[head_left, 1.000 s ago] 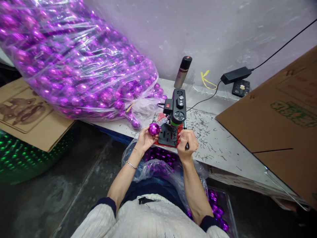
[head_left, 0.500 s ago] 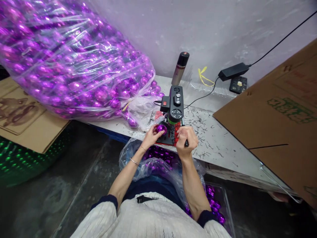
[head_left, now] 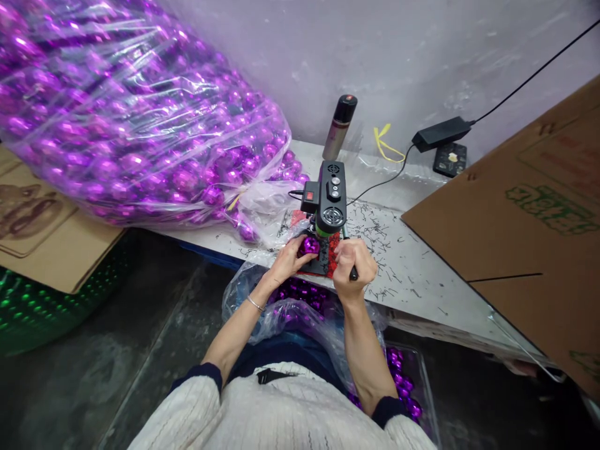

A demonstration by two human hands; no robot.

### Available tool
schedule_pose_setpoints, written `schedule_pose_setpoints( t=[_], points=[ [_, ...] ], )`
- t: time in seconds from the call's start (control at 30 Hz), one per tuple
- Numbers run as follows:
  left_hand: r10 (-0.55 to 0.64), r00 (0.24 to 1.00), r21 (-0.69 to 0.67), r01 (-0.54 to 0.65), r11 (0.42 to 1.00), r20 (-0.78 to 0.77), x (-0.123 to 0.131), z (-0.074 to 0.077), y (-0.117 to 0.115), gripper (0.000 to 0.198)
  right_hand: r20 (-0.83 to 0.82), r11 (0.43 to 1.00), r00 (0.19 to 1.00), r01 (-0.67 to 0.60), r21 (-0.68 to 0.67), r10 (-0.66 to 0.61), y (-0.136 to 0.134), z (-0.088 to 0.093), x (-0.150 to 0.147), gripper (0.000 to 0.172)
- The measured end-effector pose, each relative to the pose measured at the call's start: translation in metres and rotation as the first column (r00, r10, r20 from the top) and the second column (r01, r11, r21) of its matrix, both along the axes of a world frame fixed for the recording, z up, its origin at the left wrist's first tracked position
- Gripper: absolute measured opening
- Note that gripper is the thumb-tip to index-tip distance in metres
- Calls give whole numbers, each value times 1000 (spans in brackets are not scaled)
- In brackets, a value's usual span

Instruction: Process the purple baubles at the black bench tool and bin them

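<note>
Purple ball (head_left: 310, 245) has been brought by left hand (head_left: 287, 259) from front-left of black machine (head_left: 332, 200) to just beside its head, over base plate (head_left: 317, 267); contact with head cannot be told. Ball is gripped between thumb and fingers. Lever handle (head_left: 353, 274) is kept wrapped in closed right hand (head_left: 355, 262), no clear shift seen. Ball appears to be lined up at machine, judging by position. Machine is carried on desk (head_left: 417, 269).
</note>
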State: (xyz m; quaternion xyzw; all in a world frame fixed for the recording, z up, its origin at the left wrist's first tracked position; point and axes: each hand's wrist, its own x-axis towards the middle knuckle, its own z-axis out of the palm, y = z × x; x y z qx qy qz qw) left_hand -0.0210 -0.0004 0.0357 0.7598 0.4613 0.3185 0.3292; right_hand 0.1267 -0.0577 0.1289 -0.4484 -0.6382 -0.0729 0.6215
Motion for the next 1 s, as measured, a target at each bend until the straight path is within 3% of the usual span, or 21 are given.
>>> schedule_pose_setpoints(
  t=[0.23,0.53,0.77,1.0],
  points=[
    [-66,996,37,68,997,-60,1,0,9,56,28,1000,1000,14,-17,-13,-2,0,0,27],
    [53,998,205,-55,977,16,16,-33,-2,66,52,1000,999,2,-13,-2,-3,0,2,26],
    [37,999,244,-30,969,-24,17,-40,0,64,38,1000,999,14,-6,-14,-4,-2,1,25],
    [23,1000,249,-17,968,-21,16,-44,1,67,34,999,999,33,26,-34,-4,-24,1,24]
  ],
)
